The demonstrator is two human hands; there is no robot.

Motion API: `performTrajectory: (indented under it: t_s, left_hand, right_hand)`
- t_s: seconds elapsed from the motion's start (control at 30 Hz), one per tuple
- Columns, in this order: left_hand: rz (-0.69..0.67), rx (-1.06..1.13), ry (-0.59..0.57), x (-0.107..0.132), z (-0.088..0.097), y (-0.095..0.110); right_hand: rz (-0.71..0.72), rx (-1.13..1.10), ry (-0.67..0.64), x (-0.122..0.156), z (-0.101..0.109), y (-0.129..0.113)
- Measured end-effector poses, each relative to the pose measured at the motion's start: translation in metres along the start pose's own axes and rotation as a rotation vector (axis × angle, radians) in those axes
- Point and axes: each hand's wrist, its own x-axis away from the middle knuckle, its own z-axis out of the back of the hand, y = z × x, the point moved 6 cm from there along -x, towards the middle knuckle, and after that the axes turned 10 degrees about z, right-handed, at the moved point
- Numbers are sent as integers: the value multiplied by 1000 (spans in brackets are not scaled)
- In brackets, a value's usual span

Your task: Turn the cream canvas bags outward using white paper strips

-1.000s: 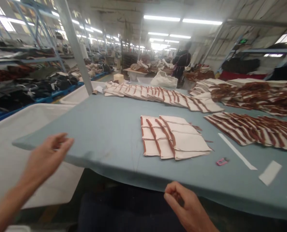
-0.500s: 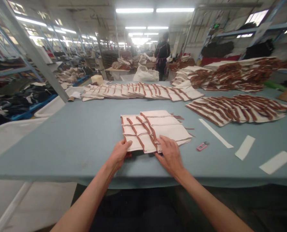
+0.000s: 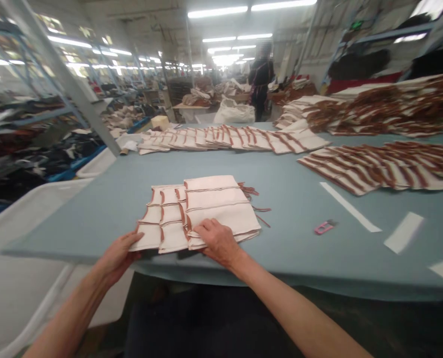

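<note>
Cream panels with brown edging (image 3: 217, 199), overlapped, at near side of blue-green table (image 3: 288, 243), left of center. Left hand (image 3: 117, 256) pinches their near left corner, thumb on top. Right hand (image 3: 219, 241) grips near edge, fingers on top. Pink thread snips (image 3: 325, 227) lie right, apart; striped panel row (image 3: 221, 138) far.
</note>
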Motion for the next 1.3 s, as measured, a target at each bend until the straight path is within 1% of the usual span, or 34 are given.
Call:
performTrajectory:
  t_s: [0.07, 0.13, 0.2, 0.27, 0.37, 0.43, 0.47, 0.53, 0.6, 0.67, 0.7, 0.73, 0.77, 0.8, 0.83, 0.9, 0.97, 1.03, 1.1, 1.13, 1.2, 1.23, 1.27, 1.3]
  left_hand:
    - [-9, -8, 11, 2, 19, -7]
    - [-18, -23, 16, 0, 29, -14]
    - [-9, -30, 50, -6, 35, -21]
    - [0, -26, 67, -13, 36, -28]
    - [4, 15, 74, -21, 40, -35]
    - [1, 72, 98, -22, 52, -37]
    - [-4, 107, 118, -21, 61, -37]
    - [-19, 184, 172, -15, 86, -37]
    - [-38, 260, 240, -3, 114, -37]
    - [-60, 327, 296, 16, 138, -35]
    - [-73, 354, 310, 29, 146, -35]
    - [-85, 377, 315, 42, 150, -35]
    - [-95, 393, 305, 56, 149, -35]
    - [-102, 401, 283, 70, 144, -36]
    - [-104, 404, 246, 83, 135, -38]
    - [-114, 396, 133, 105, 111, -43]
    - [-133, 388, 57, 121, 87, -50]
    - [-154, 380, 20, 132, 68, -56]
    - [-161, 360, -18, 141, 54, -60]
    - [-157, 341, -45, 146, 46, -61]
    - [-153, 294, -102, 159, 31, -62]
    - [-155, 269, -134, 167, 23, -62]
    - [-158, 248, -166, 176, 15, -62]
    - [-166, 229, -190, 185, 9, -63]
  right_hand:
    - [22, -58, 20, -7, -10, -6]
    - [32, -111, 44, -11, -18, -5]
    - [17, -151, 61, -13, -25, -1]
    - [-29, -173, 77, -11, -27, 5]
    - [-181, -160, 127, -5, -28, 18]
    - [-324, -120, 177, 2, -27, 30]
    - [-396, -97, 203, 6, -27, 37]
    - [-519, -55, 247, 13, -27, 47]
    - [-587, -32, 273, 17, -28, 52]
    - [-595, -30, 278, 17, -30, 51]
    - [-579, -36, 272, 15, -30, 49]
    - [-550, -48, 258, 12, -31, 45]
    - [-506, -66, 235, 8, -32, 41]
    - [-450, -90, 205, 3, -33, 36]
    - [-388, -117, 171, -1, -33, 32]
    - [-277, -173, 107, -5, -27, 23]
    - [-227, -224, 70, 0, -13, 16]
    - [-215, -276, 61, 13, 9, 3]
    - [-182, -316, 82, 31, 32, -23]
    - [-121, -305, 113, 39, 43, -42]
    - [94, -230, 182, 51, 60, -88]
    - [187, -178, 243, 55, 65, -109]
    - [262, -127, 299, 57, 68, -126]
    - [298, -115, 347, 58, 69, -137]
